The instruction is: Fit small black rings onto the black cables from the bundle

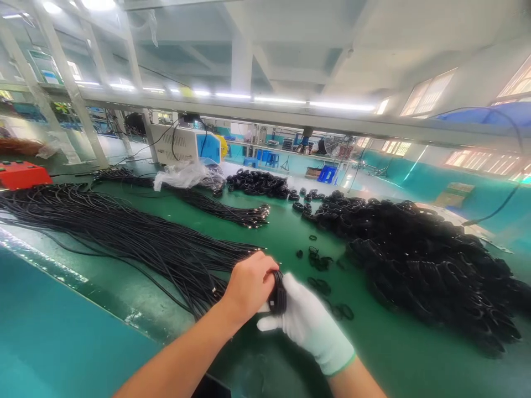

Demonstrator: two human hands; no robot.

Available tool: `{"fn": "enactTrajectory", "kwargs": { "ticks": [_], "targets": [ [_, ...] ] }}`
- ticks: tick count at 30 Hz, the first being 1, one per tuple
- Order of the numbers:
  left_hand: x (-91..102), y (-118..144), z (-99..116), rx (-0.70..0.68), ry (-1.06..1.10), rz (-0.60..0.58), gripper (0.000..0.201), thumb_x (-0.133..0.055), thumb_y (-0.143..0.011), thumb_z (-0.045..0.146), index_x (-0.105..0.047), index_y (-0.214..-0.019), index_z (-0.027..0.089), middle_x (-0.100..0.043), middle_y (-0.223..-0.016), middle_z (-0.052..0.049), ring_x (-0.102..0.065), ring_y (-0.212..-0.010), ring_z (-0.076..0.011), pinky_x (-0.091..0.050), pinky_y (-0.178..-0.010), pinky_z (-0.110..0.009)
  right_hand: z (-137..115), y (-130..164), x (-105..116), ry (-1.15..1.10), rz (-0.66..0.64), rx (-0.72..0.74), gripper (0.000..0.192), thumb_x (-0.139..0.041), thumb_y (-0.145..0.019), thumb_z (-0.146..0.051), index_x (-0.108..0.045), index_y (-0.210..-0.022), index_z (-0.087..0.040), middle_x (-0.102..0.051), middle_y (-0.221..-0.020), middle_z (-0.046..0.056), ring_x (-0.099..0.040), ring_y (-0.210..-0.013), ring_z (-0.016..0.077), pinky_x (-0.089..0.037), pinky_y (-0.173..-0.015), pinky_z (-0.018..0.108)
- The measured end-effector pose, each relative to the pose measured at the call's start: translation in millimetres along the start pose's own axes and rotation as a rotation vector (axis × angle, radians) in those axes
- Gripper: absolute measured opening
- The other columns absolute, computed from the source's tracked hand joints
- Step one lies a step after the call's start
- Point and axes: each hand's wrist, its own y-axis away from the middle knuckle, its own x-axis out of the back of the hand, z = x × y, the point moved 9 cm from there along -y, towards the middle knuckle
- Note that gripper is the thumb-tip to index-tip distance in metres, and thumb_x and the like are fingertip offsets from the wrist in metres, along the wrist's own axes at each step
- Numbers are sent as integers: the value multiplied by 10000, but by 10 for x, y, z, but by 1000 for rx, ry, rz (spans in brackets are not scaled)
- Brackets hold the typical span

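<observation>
Between my hands is a coiled black cable, wound into a tight ring above the green tabletop. My bare left hand pinches the coil from the left, fingers bent over its upper edge. From the right, my right hand, in a white glove, grips the same coil, with its thumb sticking out to the left below it. The palm sides of both hands are partly hidden. Close by on the left lies a long bundle of straight black cables, its ends reaching my left hand.
A large heap of coiled black cables covers the right side, with a smaller pile farther back. Loose black rings lie between. A second cable bundle, a clear plastic bag and a red box stand beyond.
</observation>
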Motion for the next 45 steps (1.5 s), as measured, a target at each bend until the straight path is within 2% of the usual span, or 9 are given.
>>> {"fn": "enactTrajectory", "kwargs": {
  "ticks": [3, 9, 14, 18, 22, 27, 33, 39, 45],
  "targets": [
    [-24, 2, -21, 27, -19, -7, 258, -491, -694, 32, -670, -785, 193, -601, -770, 11, -534, -653, -108, -414, -621, -212, -21, 12, -46, 13, -35, 41, 274, -592, -809, -163, -593, -1076, -98, -633, -916, 79, -633, -849, 201, -553, -705, 340],
    [-43, -17, -25, 23, -31, -9, 260, -489, -689, 33, -667, -789, 194, -591, -763, 13, -527, -644, -105, -405, -612, -208, 73, -10, 29, -107, 1, -57, 465, -438, -897, -485, -541, -1170, -124, -621, -1056, 137, -638, -882, 265, -559, -635, 394],
    [-15, -30, -54, 15, -18, 15, 270, -477, -695, 26, -666, -804, 185, -604, -770, 6, -541, -673, -109, -415, -642, -206, 26, -10, -13, -100, -33, -1, 293, -490, -887, -243, -573, -1120, -88, -634, -1014, 119, -619, -945, 243, -530, -790, 404],
    [-34, -32, -54, 10, -67, -1, 267, -476, -688, 33, -663, -791, 192, -599, -776, 7, -544, -676, -111, -411, -646, -209, 46, -47, 3, -82, 15, 22, 338, -449, -917, -358, -581, -1109, -114, -633, -976, 109, -620, -871, 230, -562, -664, 401],
    [-52, -49, -31, 21, -98, -29, 245, -483, -686, 49, -655, -776, 197, -591, -768, 11, -540, -670, -111, -405, -638, -209, 13, -55, -8, -6, 7, 74, 219, -579, -848, -226, -608, -1022, -96, -615, -862, 69, -608, -803, 175, -550, -686, 329],
    [-32, -91, -40, 60, -122, -56, 197, -498, -698, 83, -647, -745, 204, -586, -741, 19, -534, -652, -112, -400, -625, -212, 3, -26, 19, 18, 21, 15, 551, -411, -881, -560, -536, -1174, -110, -559, -1089, 155, -575, -933, 259, -551, -653, 404],
    [0, -114, -74, 87, -171, -61, 175, -495, -705, 106, -637, -723, 207, -584, -721, 17, -542, -662, -124, -398, -636, -231, -89, 2, -28, 191, -11, 97, 402, -621, -805, -194, -510, -1190, -159, -534, -1044, 76, -559, -896, 184, -535, -723, 361],
    [16, -101, -112, 109, 66, -185, 177, -540, -708, 155, -639, -830, 236, -617, -755, 33, -563, -675, -120, -420, -616, -208, -78, 19, -77, 100, -63, 46, 466, -667, -775, -247, -484, -1198, -179, -507, -1040, 58, -571, -924, 185, -500, -796, 346],
    [81, -13, 33, 49, -135, -95, 196, -477, -725, 74, -614, -736, 214, -574, -729, 23, -532, -650, -116, -394, -627, -220, -84, -7, -47, 194, 8, 117, 507, -736, -678, -137, -508, -1127, -202, -511, -1094, 53, -554, -954, 182, -469, -864, 403]
  ]
}}
